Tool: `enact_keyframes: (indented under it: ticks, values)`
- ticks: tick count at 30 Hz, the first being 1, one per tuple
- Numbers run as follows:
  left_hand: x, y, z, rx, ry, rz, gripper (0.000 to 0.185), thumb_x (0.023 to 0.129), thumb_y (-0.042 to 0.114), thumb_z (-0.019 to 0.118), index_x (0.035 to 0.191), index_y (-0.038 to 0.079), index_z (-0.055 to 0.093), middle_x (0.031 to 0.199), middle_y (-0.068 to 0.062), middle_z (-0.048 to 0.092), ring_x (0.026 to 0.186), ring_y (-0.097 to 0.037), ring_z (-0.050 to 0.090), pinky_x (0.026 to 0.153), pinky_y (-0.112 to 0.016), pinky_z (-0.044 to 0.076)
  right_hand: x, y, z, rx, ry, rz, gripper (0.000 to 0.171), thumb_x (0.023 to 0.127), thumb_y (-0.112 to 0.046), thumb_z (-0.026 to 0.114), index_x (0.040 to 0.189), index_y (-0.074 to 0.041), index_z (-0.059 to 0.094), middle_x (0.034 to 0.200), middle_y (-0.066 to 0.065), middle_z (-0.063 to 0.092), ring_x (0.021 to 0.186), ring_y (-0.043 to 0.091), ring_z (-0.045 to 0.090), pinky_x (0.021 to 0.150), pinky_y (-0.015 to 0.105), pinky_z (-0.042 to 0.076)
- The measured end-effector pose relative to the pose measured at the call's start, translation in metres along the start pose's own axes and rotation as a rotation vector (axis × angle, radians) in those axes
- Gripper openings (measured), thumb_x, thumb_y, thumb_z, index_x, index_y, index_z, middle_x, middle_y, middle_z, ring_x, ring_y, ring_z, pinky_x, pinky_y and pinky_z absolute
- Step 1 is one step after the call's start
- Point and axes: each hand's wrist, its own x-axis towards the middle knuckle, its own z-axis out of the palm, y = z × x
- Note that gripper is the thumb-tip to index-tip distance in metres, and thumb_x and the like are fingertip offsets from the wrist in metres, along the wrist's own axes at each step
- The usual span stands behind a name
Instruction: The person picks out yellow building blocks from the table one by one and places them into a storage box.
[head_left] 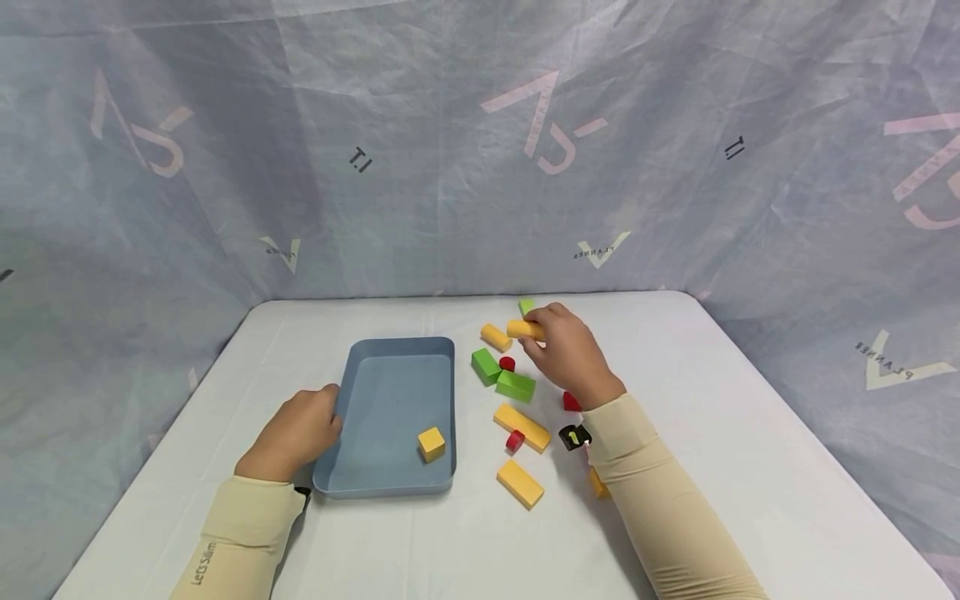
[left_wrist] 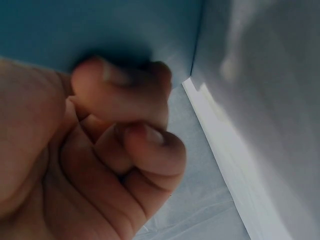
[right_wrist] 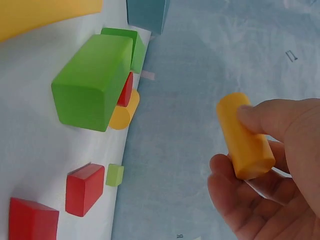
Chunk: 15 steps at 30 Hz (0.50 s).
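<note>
White table (head_left: 750,433): blue tray (head_left: 360,417) holds one yellow cube (head_left: 431,443); left hand (head_left: 292,433) grips its rim, right hand (head_left: 566,354) pinches a yellow cylinder (head_left: 525,329).

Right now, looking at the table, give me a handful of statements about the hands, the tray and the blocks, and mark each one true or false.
1. The right hand holds a yellow cylinder. True.
2. The blue tray has three blocks in it. False: only one yellow cube lies in it.
3. The left hand touches the tray's left edge. True.
4. All the loose blocks lie left of the tray. False: they lie to its right, among them a green block and a long yellow block.
5. The left hand holds a red block. False: it holds no block.
</note>
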Motion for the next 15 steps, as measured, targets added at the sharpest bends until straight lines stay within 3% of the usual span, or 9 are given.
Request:
enact_keyframes:
  ticks: [15]
  values:
    - [-0.001,0.0,-0.001,-0.004,0.004,0.007,0.029,0.092,-0.002,0.062,0.117,-0.015,0.062,0.09,-0.023,0.071,0.07,-0.021,0.062,0.059,-0.037,0.051,-0.002,-0.013,-0.004,-0.009,-0.002,-0.072,0.034,0.095,-0.024,0.076,0.123,-0.007,0.07,0.117,0.006,0.064,0.096,0.021,0.065,0.088,0.038,0.058]
